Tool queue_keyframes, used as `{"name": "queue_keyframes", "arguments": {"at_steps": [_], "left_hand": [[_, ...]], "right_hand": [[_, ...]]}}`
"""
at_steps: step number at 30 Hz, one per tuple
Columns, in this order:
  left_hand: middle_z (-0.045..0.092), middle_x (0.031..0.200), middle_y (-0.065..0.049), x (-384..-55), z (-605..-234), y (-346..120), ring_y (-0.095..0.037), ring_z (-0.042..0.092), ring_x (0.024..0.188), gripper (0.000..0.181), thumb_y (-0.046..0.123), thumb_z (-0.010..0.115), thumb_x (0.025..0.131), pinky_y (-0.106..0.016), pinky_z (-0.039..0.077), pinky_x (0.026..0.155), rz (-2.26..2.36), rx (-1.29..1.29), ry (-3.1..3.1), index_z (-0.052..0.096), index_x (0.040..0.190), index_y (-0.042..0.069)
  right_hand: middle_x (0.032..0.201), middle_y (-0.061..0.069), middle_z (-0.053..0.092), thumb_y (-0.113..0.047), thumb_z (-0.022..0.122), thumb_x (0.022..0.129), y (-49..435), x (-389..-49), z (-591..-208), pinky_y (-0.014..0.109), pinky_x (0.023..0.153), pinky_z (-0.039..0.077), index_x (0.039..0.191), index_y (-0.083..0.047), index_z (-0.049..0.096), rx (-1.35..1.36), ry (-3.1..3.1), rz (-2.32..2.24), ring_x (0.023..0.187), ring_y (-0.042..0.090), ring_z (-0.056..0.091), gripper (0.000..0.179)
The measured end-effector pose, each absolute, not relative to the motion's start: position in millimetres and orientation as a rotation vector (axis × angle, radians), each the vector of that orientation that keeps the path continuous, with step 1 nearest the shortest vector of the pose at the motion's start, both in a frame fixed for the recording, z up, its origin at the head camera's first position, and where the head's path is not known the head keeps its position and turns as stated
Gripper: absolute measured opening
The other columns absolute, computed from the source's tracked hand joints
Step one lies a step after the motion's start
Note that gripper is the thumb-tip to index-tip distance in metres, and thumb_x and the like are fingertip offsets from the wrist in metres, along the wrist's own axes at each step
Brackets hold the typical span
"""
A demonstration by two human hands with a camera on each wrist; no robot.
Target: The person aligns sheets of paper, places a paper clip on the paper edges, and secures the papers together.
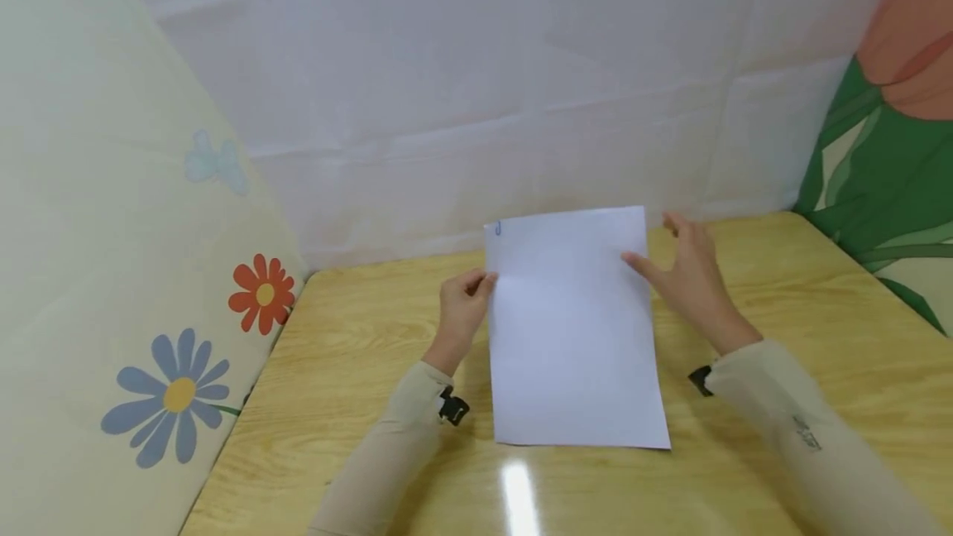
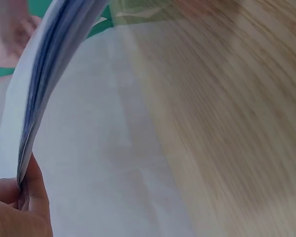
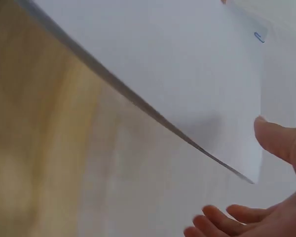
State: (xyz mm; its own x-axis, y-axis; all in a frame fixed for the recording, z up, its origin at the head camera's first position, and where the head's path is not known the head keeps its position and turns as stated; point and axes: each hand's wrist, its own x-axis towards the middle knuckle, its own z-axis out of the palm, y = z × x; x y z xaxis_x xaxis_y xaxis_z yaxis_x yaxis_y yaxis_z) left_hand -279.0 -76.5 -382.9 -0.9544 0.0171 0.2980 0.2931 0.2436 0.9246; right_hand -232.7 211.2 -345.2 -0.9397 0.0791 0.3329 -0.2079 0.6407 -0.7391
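A stack of white paper sheets [image 1: 573,337] is held up off the table, its layered edge [image 2: 42,74] showing in the left wrist view. A blue paper clip [image 1: 498,228] sits at its top left corner, seen also in the right wrist view as a small clip [image 3: 259,37]. My left hand [image 1: 463,304] pinches the left edge of the stack between thumb and fingers. At the right edge, my right hand [image 1: 692,279] is spread, thumb in front of the sheets and fingers apart from them; no grip shows in the right wrist view.
Beneath the paper is a wood-grain table [image 1: 357,354]. A white cloth backdrop [image 1: 484,89] hangs behind it. Flower-printed panels stand at the left [image 1: 74,230] and right [image 1: 893,164]. Each wrist wears a black strap [image 1: 452,406].
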Motion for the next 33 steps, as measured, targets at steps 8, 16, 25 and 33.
{"name": "queue_keyframes", "arguments": {"at_steps": [8,16,25,33], "left_hand": [[0.067,0.079,-0.010,-280,-383,-81,-0.012,0.051,0.065,0.016,0.011,0.066,0.092,-0.021,0.044,0.057,-1.881,-0.159,-2.307,0.072,0.091,-0.005],[0.059,0.072,-0.002,-279,-386,-79,-0.011,0.051,0.065,0.021,0.015,0.062,0.095,-0.024,0.047,0.061,-1.991,-0.120,-2.363,0.068,0.088,-0.004],[0.059,0.084,-0.006,-269,-396,-81,-0.015,0.055,0.077,0.035,0.011,0.057,0.097,-0.035,0.052,0.078,-1.849,-0.196,-2.754,0.056,0.131,0.001],[0.053,0.073,-0.004,-263,-401,-85,-0.018,0.056,0.069,0.009,0.006,0.055,0.097,-0.031,0.050,0.062,-1.666,-0.392,-2.871,0.061,0.098,0.000]], "right_hand": [[0.132,0.032,0.049,-0.039,0.054,0.098,213,-210,-386,0.038,0.093,0.048,0.138,0.014,0.035,0.068,-2.764,1.743,0.114,0.032,0.054,0.069],[0.113,0.028,0.063,-0.021,0.054,0.100,202,-200,-403,0.024,0.068,0.054,0.130,0.017,0.043,-0.055,-2.528,1.870,0.080,0.001,0.060,0.050],[0.112,0.026,0.063,-0.015,0.052,0.100,199,-208,-406,0.024,0.068,0.054,0.133,0.018,0.041,-0.182,-2.435,1.899,0.077,0.000,0.061,0.048],[0.126,0.033,0.051,-0.016,0.054,0.099,199,-217,-410,0.019,0.068,0.050,0.130,0.015,0.048,-0.240,-2.472,1.742,0.081,0.004,0.054,0.044]]}}
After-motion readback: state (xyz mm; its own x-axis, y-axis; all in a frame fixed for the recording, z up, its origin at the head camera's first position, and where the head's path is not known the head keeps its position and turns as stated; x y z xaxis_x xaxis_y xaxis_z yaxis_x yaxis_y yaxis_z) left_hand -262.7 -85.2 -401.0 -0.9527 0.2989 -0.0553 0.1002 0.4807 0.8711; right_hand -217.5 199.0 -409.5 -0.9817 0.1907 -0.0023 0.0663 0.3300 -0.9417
